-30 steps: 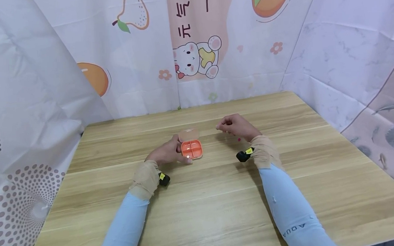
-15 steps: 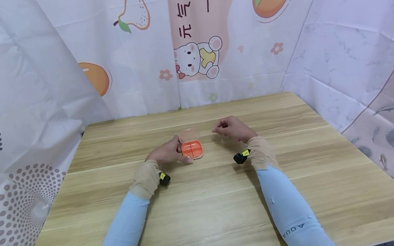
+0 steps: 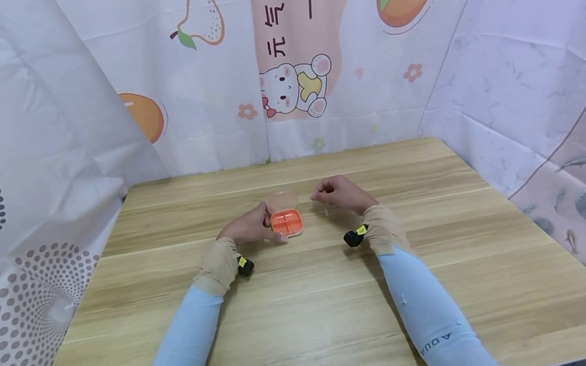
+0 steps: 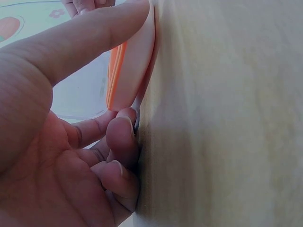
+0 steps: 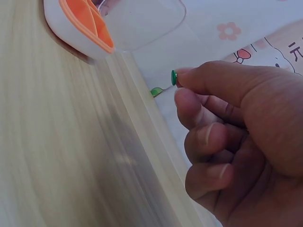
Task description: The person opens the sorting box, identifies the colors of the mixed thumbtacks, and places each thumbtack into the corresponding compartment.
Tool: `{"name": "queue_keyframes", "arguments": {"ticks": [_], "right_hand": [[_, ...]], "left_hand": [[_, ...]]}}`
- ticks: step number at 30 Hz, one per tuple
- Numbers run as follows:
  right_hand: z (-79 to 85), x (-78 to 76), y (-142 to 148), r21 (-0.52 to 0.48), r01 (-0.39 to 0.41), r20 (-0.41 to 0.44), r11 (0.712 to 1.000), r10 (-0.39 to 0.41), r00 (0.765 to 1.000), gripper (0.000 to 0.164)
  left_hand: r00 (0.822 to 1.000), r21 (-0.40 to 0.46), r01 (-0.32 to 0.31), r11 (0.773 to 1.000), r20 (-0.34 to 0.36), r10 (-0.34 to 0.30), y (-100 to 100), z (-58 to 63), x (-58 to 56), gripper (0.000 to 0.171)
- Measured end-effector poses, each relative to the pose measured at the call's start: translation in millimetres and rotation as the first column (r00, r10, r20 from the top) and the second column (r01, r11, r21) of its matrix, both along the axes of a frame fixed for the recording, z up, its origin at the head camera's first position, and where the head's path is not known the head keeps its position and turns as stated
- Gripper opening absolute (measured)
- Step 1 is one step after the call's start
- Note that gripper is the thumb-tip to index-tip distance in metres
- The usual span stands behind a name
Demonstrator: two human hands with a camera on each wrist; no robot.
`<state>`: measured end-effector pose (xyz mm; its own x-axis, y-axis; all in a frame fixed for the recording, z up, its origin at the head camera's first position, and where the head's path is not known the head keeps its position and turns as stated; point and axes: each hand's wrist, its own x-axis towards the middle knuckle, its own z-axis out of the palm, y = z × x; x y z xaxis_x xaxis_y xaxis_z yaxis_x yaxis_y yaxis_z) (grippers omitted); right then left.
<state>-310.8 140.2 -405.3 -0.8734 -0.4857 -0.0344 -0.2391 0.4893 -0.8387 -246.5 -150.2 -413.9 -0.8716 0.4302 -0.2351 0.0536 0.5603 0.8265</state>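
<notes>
A small orange pill box (image 3: 286,223) with four compartments lies on the table, its clear lid (image 3: 282,201) standing open at the back. My left hand (image 3: 247,226) holds the box from its left side, thumb along the near side and fingers at the far corner. In the left wrist view, the thumb (image 4: 94,38) lies against the box's pale outer wall (image 4: 135,66). To the right of the box, my right hand (image 3: 341,193) is raised above the table. Its thumb and index finger pinch a tiny green disc-like piece (image 5: 173,77), seen nearly edge-on.
The wood-grain table (image 3: 301,311) reaches back to a printed curtain (image 3: 207,98). More curtain hangs at the left and right sides. Each wrist carries a small black camera, such as the right one (image 3: 353,238).
My right hand has moved left, closer to the pill box. A small pink dot on the table near the right wrist is now out of sight behind it. The left hand stays put.
</notes>
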Motion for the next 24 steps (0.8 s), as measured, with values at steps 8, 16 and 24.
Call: {"name": "queue_keyframes", "arguments": {"ticks": [8, 16, 24], "right_hand": [[2.1, 3.3, -7, 0.013, -0.020, -0.014, 1.000, 0.020, 1.000, 0.026], [4.9, 5.2, -13, 0.020, -0.031, -0.021, 0.999, 0.031, 0.999, 0.022], [2.6, 4.3, -19, 0.013, -0.067, -0.030, 0.998, 0.068, 0.997, 0.019]], "left_hand": [[1.000, -0.033, -0.004, 0.999, -0.020, 0.004, -1, -2.3, -1.3, 0.068], [1.000, -0.026, -0.012, 1.000, -0.007, 0.012, 0, -2.2, -2.9, 0.069], [1.000, -0.021, -0.012, 1.000, 0.000, 0.012, -1, -3.7, -3.7, 0.070]]}}
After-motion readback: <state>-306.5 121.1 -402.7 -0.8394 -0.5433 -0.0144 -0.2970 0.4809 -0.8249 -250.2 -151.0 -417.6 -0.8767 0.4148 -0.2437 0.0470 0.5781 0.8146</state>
